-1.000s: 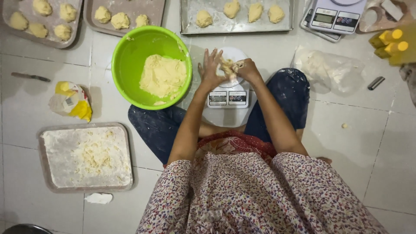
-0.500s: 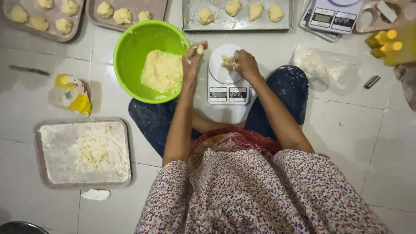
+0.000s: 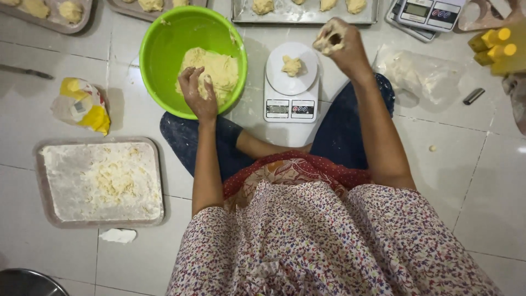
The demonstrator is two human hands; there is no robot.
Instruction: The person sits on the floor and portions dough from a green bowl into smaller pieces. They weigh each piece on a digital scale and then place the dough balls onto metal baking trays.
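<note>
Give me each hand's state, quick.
Left hand: open, fingers on the dough in the green bowl.
Right hand: closed around a small dough piece.

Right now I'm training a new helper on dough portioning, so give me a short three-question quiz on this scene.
1. True or false: the left hand is in the green bowl, on the dough mass.
2. What lies on the white kitchen scale?
A. a dough lump
B. a knife
C. nothing
3. Fill in: the right hand is raised above the floor and closed around a piece of ____.

Key
1. True.
2. A: a small dough lump sits on the round platform.
3. Dough; the floured tray lies apart, on the person's left.
</note>
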